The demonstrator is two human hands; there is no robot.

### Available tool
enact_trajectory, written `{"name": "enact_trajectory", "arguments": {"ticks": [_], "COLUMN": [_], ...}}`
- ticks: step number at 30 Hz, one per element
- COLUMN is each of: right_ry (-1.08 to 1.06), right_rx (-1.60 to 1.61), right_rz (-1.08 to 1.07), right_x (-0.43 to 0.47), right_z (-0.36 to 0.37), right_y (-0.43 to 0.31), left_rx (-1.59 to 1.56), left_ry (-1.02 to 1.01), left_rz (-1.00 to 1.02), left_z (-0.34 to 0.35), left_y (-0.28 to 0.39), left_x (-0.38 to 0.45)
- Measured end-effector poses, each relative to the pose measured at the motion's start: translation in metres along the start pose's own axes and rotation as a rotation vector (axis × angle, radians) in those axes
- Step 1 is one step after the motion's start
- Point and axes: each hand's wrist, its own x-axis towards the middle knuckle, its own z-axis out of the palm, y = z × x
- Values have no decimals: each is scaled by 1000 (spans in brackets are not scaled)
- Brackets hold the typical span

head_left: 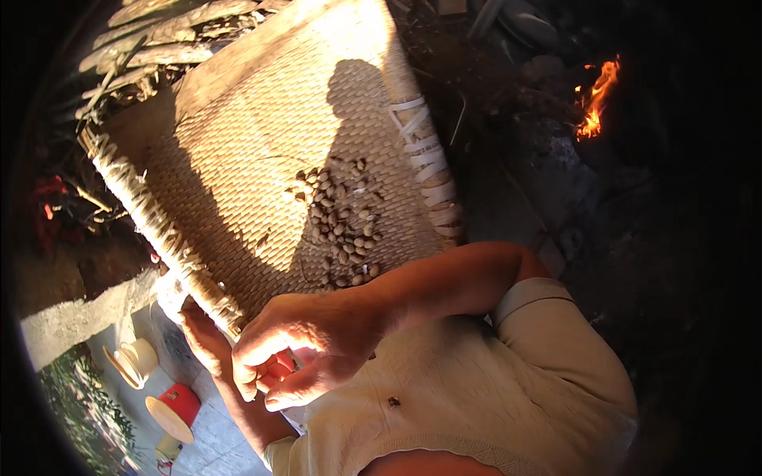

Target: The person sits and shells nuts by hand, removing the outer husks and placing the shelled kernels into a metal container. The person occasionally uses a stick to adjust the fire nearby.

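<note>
A large woven winnowing tray (256,172) lies tilted before me, its rims bound with pale strips. A loose pile of small brown nuts or seed pods (345,232) rests on the weave, partly in shadow. My left hand (199,336) is at the outside of the near left rim and holds it; glare washes out its fingertips. My right hand (309,348) crosses in front of my chest, over the tray's near edge. Its fingers curl towards the thumb, and a small pale bit shows inside the curl, too unclear to name.
A small open fire (598,98) burns on dark ground to the right. Split firewood (161,41) is stacked beyond the tray at upper left. A red bucket-like container (178,404) and a cream container (137,363) stand on the pale floor at lower left, near green foliage (83,410).
</note>
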Motion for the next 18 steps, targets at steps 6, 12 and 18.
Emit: {"name": "enact_trajectory", "arguments": {"ticks": [6,12,18], "right_ry": [90,395,1067], "right_rx": [-457,-901,-1492], "right_rz": [-85,-60,-34], "right_x": [-26,-73,-145], "right_z": [-31,-60,-101], "right_y": [-15,-13,-10], "left_rx": [693,770,729], "left_ry": [21,6,9], "left_rz": [-153,-106,-55], "left_z": [87,101,102], "left_y": [38,30,29], "left_x": [24,27,25]}}
